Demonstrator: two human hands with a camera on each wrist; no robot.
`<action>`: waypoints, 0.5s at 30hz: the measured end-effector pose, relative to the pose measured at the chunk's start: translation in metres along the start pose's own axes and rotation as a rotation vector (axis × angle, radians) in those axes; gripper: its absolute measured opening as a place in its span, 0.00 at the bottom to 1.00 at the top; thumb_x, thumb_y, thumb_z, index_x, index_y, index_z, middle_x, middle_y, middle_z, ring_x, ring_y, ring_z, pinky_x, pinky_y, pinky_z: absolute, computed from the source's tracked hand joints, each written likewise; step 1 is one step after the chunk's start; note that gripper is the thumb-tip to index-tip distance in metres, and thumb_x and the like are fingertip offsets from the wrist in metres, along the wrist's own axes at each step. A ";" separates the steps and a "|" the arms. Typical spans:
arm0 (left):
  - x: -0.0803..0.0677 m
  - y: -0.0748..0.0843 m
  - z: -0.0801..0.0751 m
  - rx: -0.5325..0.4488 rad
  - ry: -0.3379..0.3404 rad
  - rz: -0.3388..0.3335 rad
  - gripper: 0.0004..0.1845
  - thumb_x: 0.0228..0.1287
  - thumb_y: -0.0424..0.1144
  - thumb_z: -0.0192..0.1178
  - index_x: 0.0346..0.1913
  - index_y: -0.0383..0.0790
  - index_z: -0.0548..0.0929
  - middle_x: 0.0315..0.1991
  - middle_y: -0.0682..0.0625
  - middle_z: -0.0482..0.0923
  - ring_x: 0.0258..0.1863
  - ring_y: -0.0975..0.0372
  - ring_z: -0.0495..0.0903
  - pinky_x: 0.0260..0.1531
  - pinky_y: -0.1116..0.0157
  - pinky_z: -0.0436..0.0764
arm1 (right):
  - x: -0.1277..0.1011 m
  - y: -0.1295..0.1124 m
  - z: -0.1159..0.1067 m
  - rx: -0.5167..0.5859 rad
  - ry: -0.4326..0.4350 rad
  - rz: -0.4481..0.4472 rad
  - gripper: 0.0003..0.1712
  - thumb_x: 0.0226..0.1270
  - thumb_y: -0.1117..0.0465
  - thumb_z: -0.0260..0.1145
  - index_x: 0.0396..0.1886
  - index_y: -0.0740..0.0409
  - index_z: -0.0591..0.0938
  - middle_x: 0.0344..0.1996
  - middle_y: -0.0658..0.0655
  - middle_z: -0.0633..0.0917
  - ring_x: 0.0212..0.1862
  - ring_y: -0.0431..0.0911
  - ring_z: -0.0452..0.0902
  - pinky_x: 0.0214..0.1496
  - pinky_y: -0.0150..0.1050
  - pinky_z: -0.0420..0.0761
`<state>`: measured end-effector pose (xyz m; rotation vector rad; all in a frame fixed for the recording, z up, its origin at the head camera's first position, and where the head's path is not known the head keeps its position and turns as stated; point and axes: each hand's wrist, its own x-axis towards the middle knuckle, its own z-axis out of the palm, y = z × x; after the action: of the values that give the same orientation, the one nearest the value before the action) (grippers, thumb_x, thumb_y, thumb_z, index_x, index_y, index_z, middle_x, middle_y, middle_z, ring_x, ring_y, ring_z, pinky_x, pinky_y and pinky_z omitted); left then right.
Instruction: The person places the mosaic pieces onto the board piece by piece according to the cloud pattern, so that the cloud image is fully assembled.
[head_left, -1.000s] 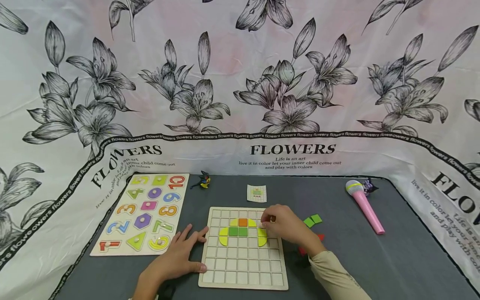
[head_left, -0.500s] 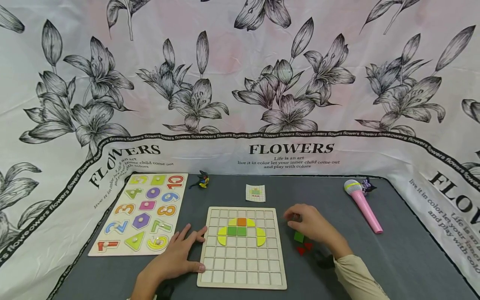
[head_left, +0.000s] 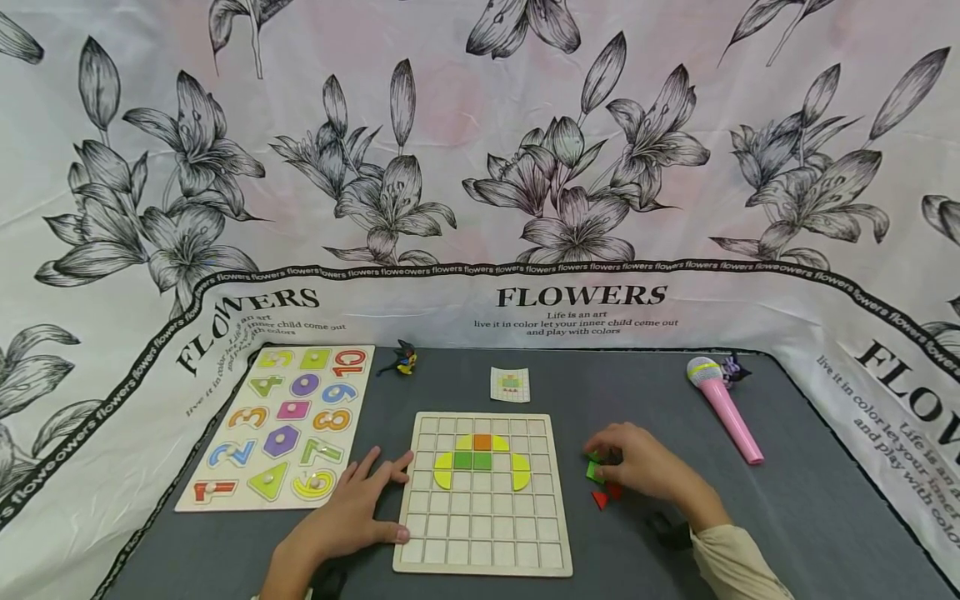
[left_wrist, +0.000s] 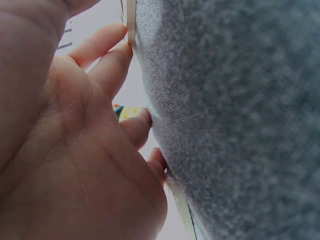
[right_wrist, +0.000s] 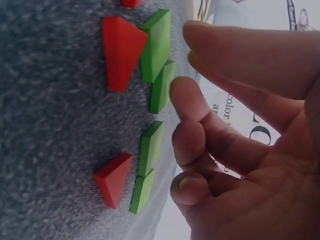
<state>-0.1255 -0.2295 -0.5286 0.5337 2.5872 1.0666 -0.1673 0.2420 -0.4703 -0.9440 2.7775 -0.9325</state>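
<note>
Right of centre, your right hand (head_left: 641, 460) seemingly reached for green tiles (right_wrist: 156, 46), fingers loosely curved, empty; a pinch seemed due. Your left hand (head_left: 356, 510), fingers spread, touched the board (head_left: 483, 529).

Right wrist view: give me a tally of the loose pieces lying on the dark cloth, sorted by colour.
Green pieces: 4
Red pieces: 3 (one is cut off by the top edge)
Total in that view: 7
</note>
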 end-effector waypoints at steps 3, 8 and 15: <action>0.000 0.000 0.000 -0.003 0.002 0.003 0.55 0.50 0.67 0.79 0.78 0.48 0.71 0.73 0.51 0.73 0.84 0.34 0.38 0.76 0.30 0.33 | -0.001 -0.001 0.002 -0.019 -0.031 0.005 0.13 0.60 0.69 0.80 0.44 0.59 0.90 0.30 0.43 0.78 0.37 0.42 0.70 0.38 0.39 0.71; -0.001 0.001 -0.001 0.002 0.007 -0.004 0.55 0.50 0.67 0.80 0.79 0.48 0.70 0.73 0.50 0.73 0.84 0.35 0.39 0.76 0.30 0.33 | 0.000 -0.002 0.006 -0.086 -0.049 -0.014 0.13 0.59 0.70 0.80 0.41 0.57 0.88 0.27 0.42 0.72 0.38 0.41 0.68 0.41 0.41 0.68; -0.002 0.007 -0.001 -0.002 0.000 0.000 0.55 0.50 0.67 0.79 0.80 0.51 0.70 0.73 0.49 0.73 0.84 0.34 0.39 0.76 0.30 0.33 | 0.001 -0.006 0.006 -0.044 -0.047 0.007 0.15 0.58 0.75 0.77 0.32 0.54 0.81 0.32 0.45 0.83 0.36 0.40 0.77 0.38 0.38 0.80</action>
<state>-0.1223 -0.2268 -0.5229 0.5332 2.5859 1.0698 -0.1633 0.2346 -0.4712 -0.9492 2.7710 -0.8397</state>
